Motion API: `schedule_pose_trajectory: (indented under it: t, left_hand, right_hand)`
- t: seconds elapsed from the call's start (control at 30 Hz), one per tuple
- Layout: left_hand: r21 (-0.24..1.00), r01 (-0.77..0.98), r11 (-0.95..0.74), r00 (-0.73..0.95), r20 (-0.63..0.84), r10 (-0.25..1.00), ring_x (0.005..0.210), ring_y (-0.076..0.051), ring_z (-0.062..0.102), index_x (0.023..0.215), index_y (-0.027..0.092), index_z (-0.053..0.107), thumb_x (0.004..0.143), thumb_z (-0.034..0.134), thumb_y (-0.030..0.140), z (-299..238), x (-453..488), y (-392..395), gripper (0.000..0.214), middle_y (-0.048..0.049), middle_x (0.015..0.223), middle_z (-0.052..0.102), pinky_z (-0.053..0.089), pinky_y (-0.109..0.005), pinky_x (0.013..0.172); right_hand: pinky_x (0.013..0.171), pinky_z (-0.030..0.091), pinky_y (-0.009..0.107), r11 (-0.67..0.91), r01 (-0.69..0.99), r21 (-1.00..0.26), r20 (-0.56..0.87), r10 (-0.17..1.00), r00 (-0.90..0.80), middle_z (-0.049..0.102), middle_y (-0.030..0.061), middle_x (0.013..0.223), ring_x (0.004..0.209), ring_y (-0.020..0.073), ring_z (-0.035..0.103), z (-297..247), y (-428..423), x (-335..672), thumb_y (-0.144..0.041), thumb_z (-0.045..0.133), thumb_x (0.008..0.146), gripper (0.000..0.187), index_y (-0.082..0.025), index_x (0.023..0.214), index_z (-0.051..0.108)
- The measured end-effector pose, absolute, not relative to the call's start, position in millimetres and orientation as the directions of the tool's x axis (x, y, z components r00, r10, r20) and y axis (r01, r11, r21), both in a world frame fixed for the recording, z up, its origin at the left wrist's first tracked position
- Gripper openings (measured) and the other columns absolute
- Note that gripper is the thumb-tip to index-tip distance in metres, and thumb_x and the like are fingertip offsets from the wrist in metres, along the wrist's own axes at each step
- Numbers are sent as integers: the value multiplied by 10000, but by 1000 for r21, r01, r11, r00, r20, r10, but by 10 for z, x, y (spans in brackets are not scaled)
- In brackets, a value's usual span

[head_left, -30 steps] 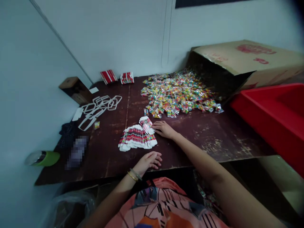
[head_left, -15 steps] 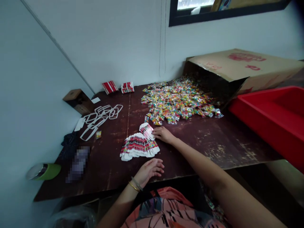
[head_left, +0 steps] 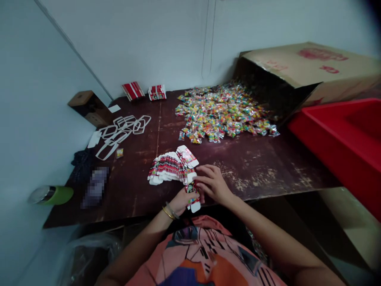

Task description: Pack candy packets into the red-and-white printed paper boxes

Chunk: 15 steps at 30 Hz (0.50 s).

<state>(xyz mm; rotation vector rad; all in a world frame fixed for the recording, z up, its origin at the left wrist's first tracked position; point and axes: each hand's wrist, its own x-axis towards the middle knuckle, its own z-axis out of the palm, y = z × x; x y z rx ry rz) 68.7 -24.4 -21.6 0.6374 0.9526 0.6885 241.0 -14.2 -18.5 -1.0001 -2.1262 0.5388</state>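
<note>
A fanned stack of flat red-and-white printed cartons (head_left: 168, 167) lies on the dark wooden table (head_left: 262, 174), just ahead of me. My left hand (head_left: 180, 200) and my right hand (head_left: 212, 183) are together at the table's near edge, both closed on one flat carton (head_left: 192, 192) pulled off that stack. The carton stands roughly upright between my fingers. A big heap of small colourful candy packets (head_left: 222, 113) spreads across the far side of the table, well beyond both hands.
A cardboard box (head_left: 309, 75) lies on its side behind the candy. A red plastic bin (head_left: 345, 139) stands at the right. White cut-out frames (head_left: 119, 131), a wooden block (head_left: 86, 107), two folded red boxes (head_left: 144, 91) and a green bottle (head_left: 52, 195) lie at the left.
My right hand took one carton from the stack and drew it toward me. My left hand rose from the table edge and joined it on the carton.
</note>
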Motion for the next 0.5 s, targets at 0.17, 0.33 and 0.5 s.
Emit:
schedule_pose_trajectory:
  t: [0.17,0.33,0.5]
  left_hand:
    - [772,-33,635,484,-544,686,477,-116,530,664,137,559,603,686,225,-232,722,-382,167,4,520,579,396,-245,524]
    - [823,17,567,545,-484,685,510,-93,499,705,137,562,586,737,236,-131,666,-382,234,20,572,566,379,-225,529]
    - [883,121,454,722,-392,570,629,-139,557,817,126,601,642,761,330,-21,615,-341,313,-26,729,622,426,-262,608]
  right_hand:
    - [1033,341,450,480,332,-812,282,820,-497,552,76,1315,1260,248,409,-97,-61,2400,-304,644,844,104,-204,867,663]
    - [1065,274,488,421,309,-853,129,743,-656,505,92,1366,1299,273,388,32,-101,2499,-319,659,832,133,-208,895,696]
    - [1006,381,384,172,77,-982,54,651,-757,536,89,1267,1153,221,525,87,-55,2651,-348,623,859,207,-161,809,696]
